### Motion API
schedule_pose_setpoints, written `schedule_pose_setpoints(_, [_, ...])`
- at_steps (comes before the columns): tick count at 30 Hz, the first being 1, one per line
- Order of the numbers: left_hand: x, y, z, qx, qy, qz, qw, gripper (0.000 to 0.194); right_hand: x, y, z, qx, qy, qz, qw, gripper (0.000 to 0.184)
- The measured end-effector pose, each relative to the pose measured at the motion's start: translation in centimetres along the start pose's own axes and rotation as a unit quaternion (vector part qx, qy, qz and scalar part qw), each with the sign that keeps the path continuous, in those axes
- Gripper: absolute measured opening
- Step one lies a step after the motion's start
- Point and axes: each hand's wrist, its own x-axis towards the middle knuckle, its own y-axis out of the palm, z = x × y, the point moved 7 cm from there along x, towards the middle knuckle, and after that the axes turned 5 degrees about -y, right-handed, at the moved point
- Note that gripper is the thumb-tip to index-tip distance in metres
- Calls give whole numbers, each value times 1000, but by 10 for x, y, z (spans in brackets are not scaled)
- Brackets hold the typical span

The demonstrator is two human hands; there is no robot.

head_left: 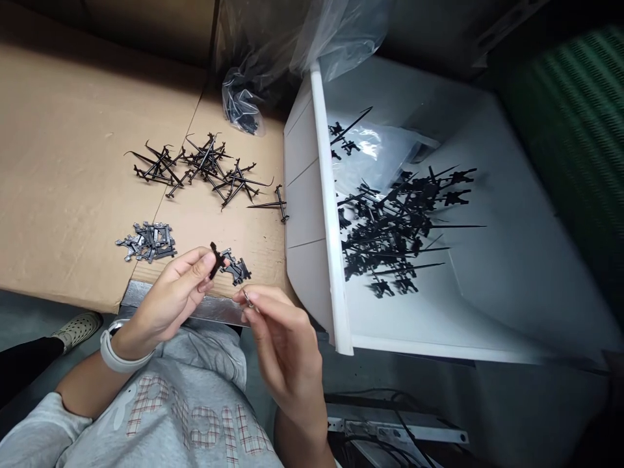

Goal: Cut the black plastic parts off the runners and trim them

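Black part is held upright above the near edge of the bench, pinched between thumb and fingers of the left hand. Right hand, just beside it, has its fingertips closed on a small shiny piece; exact form too small to tell. Step in hand, as judged: bringing the two pieces together; next move calls for a steady left grip and fine alignment by the right. Beyond: flat parts, thin-armed parts; to the right, white bin containing spiky black pieces.
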Motion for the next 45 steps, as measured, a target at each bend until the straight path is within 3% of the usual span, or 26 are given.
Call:
schedule_pose_setpoints(7, [-13,10,2,76,-25,92,993,52,6,1,13,-134,-82,53,986,66])
schedule_pose_setpoints(16, [-27,21,2,134,-18,166,977,49,2,-1,17,-117,-103,46,987,64])
schedule_pose_setpoints(20, [-31,23,2,139,-16,172,975,49,1,-1,21,-127,-108,43,985,55])
schedule_pose_setpoints(30, [-37,21,7,142,-29,198,969,46,1,-3,26,-132,-119,34,983,60])
schedule_pose_setpoints(36, [-40,21,14,138,-50,224,963,43,5,-4,24,-69,-68,4,995,62])
schedule_pose_setpoints(45, [-44,20,13,152,-40,200,967,42,11,-2,27,-75,-59,38,995,66])
